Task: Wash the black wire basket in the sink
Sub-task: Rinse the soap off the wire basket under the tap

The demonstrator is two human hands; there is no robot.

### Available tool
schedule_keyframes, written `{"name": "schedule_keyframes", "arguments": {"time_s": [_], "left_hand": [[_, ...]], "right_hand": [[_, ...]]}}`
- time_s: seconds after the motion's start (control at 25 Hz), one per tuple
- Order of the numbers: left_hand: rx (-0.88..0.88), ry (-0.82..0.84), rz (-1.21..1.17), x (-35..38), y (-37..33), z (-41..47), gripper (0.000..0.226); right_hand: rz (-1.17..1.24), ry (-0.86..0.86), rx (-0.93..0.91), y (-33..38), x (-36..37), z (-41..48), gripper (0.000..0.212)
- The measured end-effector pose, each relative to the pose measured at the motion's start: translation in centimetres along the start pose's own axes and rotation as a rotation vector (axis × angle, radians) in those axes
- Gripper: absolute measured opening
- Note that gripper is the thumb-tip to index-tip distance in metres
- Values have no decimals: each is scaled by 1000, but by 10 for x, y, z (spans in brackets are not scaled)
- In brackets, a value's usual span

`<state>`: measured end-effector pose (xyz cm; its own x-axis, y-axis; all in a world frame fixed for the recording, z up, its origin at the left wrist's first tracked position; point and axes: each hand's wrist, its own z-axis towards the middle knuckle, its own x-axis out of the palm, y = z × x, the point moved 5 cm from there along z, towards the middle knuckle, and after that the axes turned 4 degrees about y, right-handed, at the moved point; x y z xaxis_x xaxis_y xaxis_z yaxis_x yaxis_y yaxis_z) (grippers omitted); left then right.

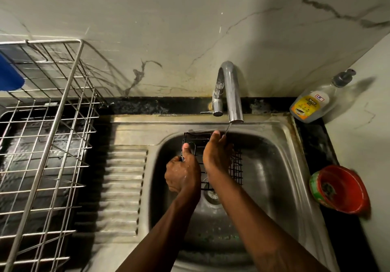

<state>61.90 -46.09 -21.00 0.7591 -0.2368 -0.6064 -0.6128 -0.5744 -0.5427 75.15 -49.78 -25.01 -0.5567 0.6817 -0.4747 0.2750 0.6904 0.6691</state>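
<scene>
— Where's the black wire basket [237,167]?
— In the sink [274,162], under the tap [231,94]. The left hand [182,174] is clenched round its edge, and the right hand [216,155] lies over it (grip unclear).
— The bottle [310,104] label?
— Yellow, the writing too blurred to read.

Dim warm light, hard shadows, motion blur, wide-angle edge bending
</scene>
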Motion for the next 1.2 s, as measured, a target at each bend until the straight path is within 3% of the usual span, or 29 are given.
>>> {"name": "schedule_keyframes", "arguments": {"time_s": [0.08, 0.24, 0.32, 0.44, 0.56, 0.76, 0.88, 1.04, 1.12, 1.2], "left_hand": [[41, 39, -8, -1, 3, 3, 67], [369, 199, 150, 6, -38, -2, 58], [457, 289, 193, 13, -59, -14, 51], [442, 486, 256, 40, -73, -14, 42], [374, 791, 277, 65, -89, -25, 31], [5, 1130, -241, 64, -107, -49, 23], [102, 1048, -63, 65, -103, -61, 19], [349, 772, 94, 71, -79, -60, 32], [532, 636, 197, 63, -65, -64, 30], [528, 656, 207, 57, -42, -72, 27]], "right_hand": [[-9, -9, -204, -3, -9, -8, 83], [217, -4, 58, -13, -31, 23, 79], [340, 19, 23, -5, -37, 16, 75], [486, -105, -214, 4, -57, -5, 38], [428, -88, -299, -1, -76, 2, 41], [313, 65, -450, -11, -100, 9, 33], [367, 29, -513, -22, -105, 3, 37], [287, 81, -612, -24, -106, -3, 35], [240, 130, -554, -26, -108, -1, 37], [239, 138, -457, -25, -114, 0, 35]]}}
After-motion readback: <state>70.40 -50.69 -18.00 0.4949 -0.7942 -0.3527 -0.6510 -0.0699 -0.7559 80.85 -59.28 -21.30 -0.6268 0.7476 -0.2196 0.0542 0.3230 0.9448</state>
